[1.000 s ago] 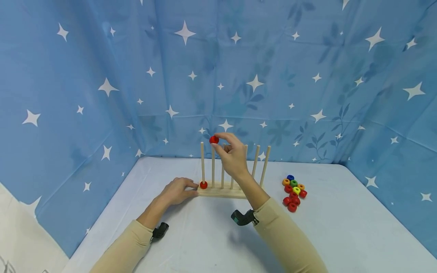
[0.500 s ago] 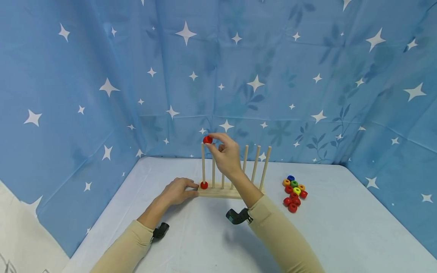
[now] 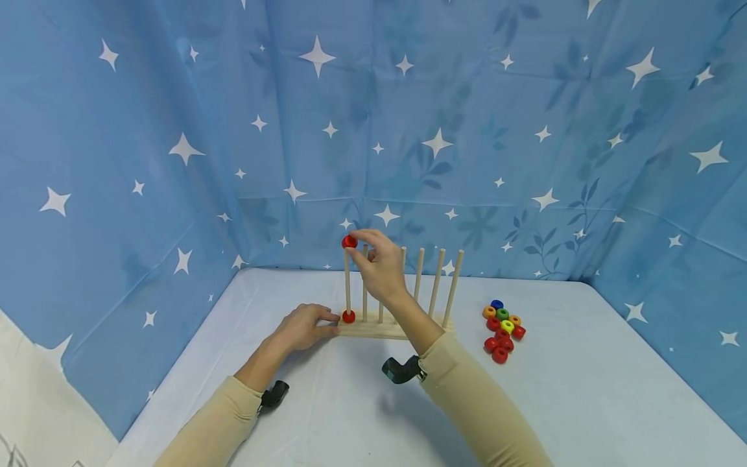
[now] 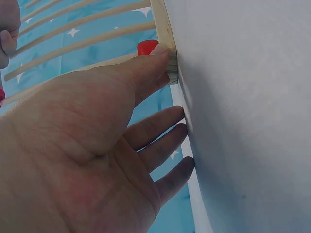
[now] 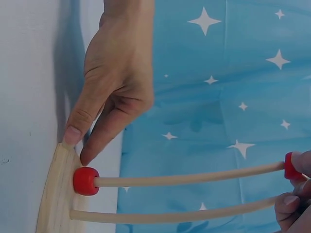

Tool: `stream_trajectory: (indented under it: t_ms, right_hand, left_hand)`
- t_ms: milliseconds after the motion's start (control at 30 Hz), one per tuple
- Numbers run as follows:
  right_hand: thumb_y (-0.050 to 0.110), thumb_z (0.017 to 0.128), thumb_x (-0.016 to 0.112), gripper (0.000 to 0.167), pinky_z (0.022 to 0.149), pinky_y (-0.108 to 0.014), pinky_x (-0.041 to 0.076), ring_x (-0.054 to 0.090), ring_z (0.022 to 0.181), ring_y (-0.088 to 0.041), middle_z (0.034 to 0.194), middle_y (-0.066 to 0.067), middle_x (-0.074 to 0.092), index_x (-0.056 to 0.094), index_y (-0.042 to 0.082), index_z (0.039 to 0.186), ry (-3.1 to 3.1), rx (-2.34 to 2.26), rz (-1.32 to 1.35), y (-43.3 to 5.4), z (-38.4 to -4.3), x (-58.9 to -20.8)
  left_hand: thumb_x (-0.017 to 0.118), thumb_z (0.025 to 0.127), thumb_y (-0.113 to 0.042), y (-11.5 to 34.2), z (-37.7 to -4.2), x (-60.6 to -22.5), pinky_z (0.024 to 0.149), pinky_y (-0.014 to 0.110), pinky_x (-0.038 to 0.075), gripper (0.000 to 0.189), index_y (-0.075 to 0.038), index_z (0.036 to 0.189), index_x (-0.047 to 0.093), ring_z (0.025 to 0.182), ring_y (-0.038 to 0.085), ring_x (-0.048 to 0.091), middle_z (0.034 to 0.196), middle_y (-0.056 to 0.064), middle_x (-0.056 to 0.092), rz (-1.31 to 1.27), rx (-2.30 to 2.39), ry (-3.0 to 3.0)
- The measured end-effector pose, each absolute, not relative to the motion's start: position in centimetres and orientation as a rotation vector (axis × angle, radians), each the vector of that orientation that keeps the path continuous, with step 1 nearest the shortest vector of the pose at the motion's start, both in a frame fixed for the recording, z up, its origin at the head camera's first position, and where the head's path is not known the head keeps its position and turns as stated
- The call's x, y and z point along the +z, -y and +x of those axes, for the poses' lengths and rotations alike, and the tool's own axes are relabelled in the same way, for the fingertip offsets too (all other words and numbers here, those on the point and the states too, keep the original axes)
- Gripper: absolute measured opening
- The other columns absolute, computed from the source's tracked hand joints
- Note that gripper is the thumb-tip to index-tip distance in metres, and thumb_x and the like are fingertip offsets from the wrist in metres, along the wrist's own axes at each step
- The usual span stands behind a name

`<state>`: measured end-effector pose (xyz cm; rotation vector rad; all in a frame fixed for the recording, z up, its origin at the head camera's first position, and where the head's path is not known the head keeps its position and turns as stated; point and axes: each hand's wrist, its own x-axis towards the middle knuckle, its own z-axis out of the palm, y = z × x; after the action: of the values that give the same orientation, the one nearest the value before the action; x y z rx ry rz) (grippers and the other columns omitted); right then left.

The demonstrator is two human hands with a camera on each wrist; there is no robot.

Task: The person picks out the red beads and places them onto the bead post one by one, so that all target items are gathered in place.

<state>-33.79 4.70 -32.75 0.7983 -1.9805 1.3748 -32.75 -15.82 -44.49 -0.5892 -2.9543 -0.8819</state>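
A wooden peg stand [image 3: 373, 329] with a row of upright pegs sits on the white table. One red bead [image 3: 348, 316] lies at the foot of its leftmost peg. My right hand [image 3: 382, 266] pinches a second red bead [image 3: 349, 242] between thumb and fingertips at the top of that same peg. In the right wrist view, the held bead [image 5: 291, 166] is right at the peg's tip. My left hand [image 3: 302, 326] grips the left end of the base with thumb and index finger. Its other fingers spread against the table, as the left wrist view shows.
To the right of the stand lies a loose cluster of beads [image 3: 502, 333], several red, others orange, yellow, green and blue. A blue star-patterned curtain [image 3: 373, 130] hangs behind and beside the table [image 3: 560, 389]. Both wrists carry small black cameras.
My right hand has moved left with the red bead, from over the second peg to the top of the leftmost peg. The left hand has stayed at the base's end.
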Motion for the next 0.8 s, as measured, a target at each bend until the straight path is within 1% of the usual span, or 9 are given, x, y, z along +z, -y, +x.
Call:
stream_trajectory:
  t_ms: [200,600,800]
  right_hand:
    - [0.007,0.094,0.077,0.029,0.045,-0.021,0.034,0.032,0.043,0.0,0.122,-0.012,0.073,0.076,0.003,0.122,2.016,1.345,0.782,-4.53,-33.83,-32.72]
    - [0.009,0.097,0.075,0.029,0.049,-0.021,0.032,0.035,0.051,-0.01,0.123,-0.009,0.072,0.075,0.004,0.125,2.096,1.299,0.741,-4.14,-33.78,-32.73]
    - [0.011,0.097,0.075,0.029,0.049,-0.021,0.032,0.035,0.051,-0.011,0.122,-0.009,0.072,0.075,0.005,0.125,2.108,1.284,0.734,-4.11,-33.77,-32.65]
  left_hand:
    - [0.076,0.096,-0.031,15.84,-32.74,-44.35,0.109,0.058,0.048,0.031,-0.017,0.124,0.079,0.133,0.039,0.06,0.138,0.014,0.068,-0.6,-0.873,2.953]
    - [0.077,0.095,-0.029,15.81,-32.66,-44.42,0.109,0.058,0.048,0.03,-0.018,0.122,0.08,0.133,0.039,0.06,0.137,0.013,0.069,-0.586,-0.872,2.958]
    - [0.077,0.095,-0.028,15.76,-32.59,-44.34,0.109,0.058,0.048,0.03,-0.016,0.122,0.08,0.133,0.039,0.06,0.137,0.014,0.069,-0.591,-0.885,2.949]
